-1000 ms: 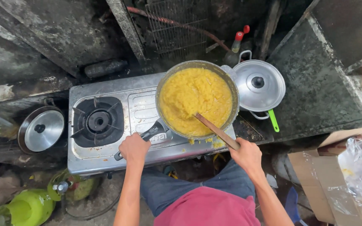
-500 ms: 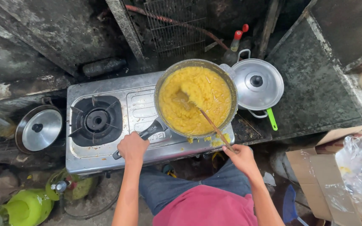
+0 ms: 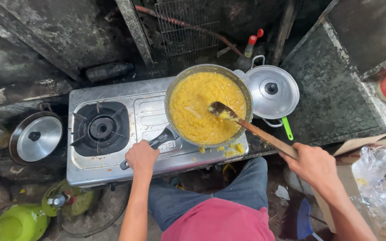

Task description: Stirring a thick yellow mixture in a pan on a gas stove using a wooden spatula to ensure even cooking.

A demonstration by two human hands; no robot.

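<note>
Left hand (image 3: pixel 141 157) was clamped on the pan handle (image 3: pixel 157 143) w/ the pan (image 3: pixel 208 105) just beyond it on the stove (image 3: pixel 112 96), right hand (image 3: pixel 313 164) closed round the wooden spatula (image 3: pixel 251 129), blade up-left in yellow mash (image 3: pixel 193 100); best to scrape low, spills (image 3: pixel 228 149) sat near rim.

This is a rough, makeshift home kitchen. A two-burner steel gas stove (image 3: pixel 126 129) sits low among soot-blackened walls (image 3: pixel 45 40), and a frying pan (image 3: pixel 208 105) full of yellow mash stands on its right burner. A covered pot (image 3: pixel 272 91) stands just beside the pan, and a loose pot lid (image 3: pixel 35 138) lies left of the stove. Green gas cylinders (image 3: pixel 16 221) rest on the dirt floor below, and a wire rack (image 3: pixel 188 27) leans against the back wall.
</note>
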